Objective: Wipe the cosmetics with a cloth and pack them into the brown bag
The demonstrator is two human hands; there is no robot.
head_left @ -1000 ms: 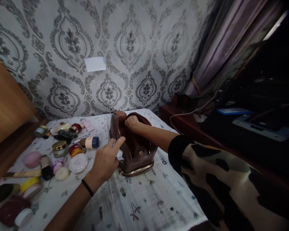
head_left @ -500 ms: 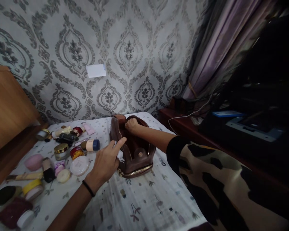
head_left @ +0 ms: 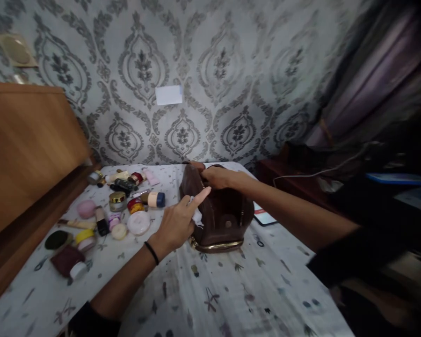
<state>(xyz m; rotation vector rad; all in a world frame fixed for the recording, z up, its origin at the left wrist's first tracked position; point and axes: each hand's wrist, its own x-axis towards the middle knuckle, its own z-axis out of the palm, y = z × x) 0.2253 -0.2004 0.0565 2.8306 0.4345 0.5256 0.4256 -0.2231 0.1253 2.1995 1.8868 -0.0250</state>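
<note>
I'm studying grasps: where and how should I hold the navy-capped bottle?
Probably pinch the navy-capped bottle across its cap, from above on the handbag side: the bottle lies on its side, cap facing that way and clear, while its opposite end sits close to the red-lidded jar.

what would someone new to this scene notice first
The open brown bag draws the eye first, standing on the printed sheet, with the left hand by its side and the right hand at its mouth. Next come the cosmetics scattered to its left, then the ornate wallpaper behind.
</note>
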